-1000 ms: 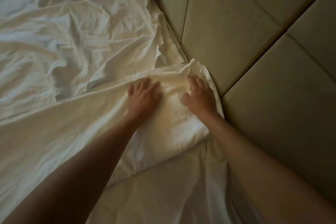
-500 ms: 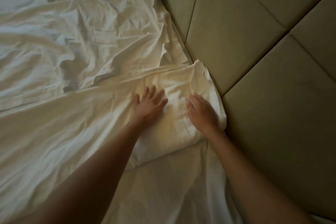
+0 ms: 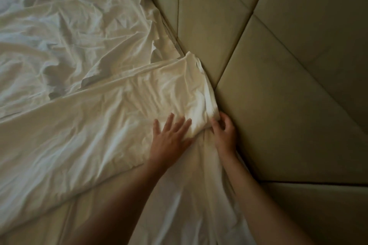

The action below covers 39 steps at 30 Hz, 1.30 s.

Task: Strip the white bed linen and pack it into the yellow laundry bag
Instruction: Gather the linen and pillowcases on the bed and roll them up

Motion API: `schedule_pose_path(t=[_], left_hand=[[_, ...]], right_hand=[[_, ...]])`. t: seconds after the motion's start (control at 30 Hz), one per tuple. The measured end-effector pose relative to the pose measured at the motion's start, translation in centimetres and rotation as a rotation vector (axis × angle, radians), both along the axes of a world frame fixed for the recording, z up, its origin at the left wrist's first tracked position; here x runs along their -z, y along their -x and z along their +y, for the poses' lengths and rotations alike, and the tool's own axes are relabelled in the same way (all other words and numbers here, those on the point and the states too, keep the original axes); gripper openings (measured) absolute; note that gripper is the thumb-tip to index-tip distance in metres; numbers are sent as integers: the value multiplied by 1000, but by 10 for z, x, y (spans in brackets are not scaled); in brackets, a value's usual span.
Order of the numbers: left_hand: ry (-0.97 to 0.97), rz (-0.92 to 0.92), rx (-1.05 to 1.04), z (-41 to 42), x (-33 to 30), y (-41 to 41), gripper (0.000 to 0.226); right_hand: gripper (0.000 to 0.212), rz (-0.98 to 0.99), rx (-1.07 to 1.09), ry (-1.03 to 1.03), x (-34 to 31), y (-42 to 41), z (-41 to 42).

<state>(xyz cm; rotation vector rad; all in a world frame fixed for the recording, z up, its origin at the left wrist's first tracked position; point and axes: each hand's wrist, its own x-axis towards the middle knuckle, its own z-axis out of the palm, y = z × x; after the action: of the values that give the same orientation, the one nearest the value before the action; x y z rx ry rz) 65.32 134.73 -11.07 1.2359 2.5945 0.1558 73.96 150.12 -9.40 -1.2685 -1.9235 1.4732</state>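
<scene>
White bed linen (image 3: 83,89) covers the bed in the single head view, rumpled toward the far left. A folded band of it runs as a long strip from the lower left up to the padded headboard (image 3: 268,65) on the right, its end bunched against the panels. The left hand (image 3: 169,139) lies flat on that end, fingers straight and spread, pressing the cloth. The right hand (image 3: 225,135) sits just beside it, between the cloth and the headboard, fingers curled and pinching the strip's corner. The corner lies directly at the right fingers, so that hand seems placed to draw it away from the headboard. No yellow laundry bag or other container is in view.
</scene>
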Motion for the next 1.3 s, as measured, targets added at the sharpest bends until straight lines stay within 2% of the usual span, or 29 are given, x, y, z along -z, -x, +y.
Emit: schedule_pose_path(t=[0.1, 0.17, 0.33, 0.47, 0.57, 0.63, 0.73, 0.8, 0.87, 0.93, 1.03, 1.13, 1.3], left_hand=[[-54, 49, -34, 2, -1, 1, 55], [-137, 68, -53, 4, -6, 3, 47], [-345, 117, -56, -10, -18, 14, 41], [-472, 123, -24, -30, -28, 23, 42], [-453, 20, -26, -32, -25, 21, 47], [-387, -81, -25, -27, -19, 14, 53], [-323, -143, -18, -20, -8, 6, 67], [-328, -148, -37, -18, -3, 4, 67], [-345, -174, -61, -18, 1, 2, 62], [-358, -201, -59, -19, 4, 2, 71], [-361, -237, -47, -21, 8, 4, 81], [-373, -247, -40, -23, 10, 3, 78], [-392, -318, -87, -21, 8, 8, 68]], right_hand=[[3, 24, 4, -2, -2, 2, 10], [13, 48, 16, 2, -9, 2, 15], [16, 191, 145, -36, -26, 6, 16], [18, 190, 360, -116, -39, 10, 14], [16, 198, 475, -78, -41, 15, 12], [22, 219, 475, -31, -42, 14, 7], [34, 181, 357, -95, -42, 2, -12], [30, 85, 280, -204, -32, -9, -17], [30, 5, 186, -177, -21, -14, -14], [31, -62, 65, -173, -10, -10, -6], [19, -122, -9, -216, -1, 1, 1], [47, -154, 54, -278, 5, 3, 7], [37, -3, 321, -134, 7, 6, 15]])
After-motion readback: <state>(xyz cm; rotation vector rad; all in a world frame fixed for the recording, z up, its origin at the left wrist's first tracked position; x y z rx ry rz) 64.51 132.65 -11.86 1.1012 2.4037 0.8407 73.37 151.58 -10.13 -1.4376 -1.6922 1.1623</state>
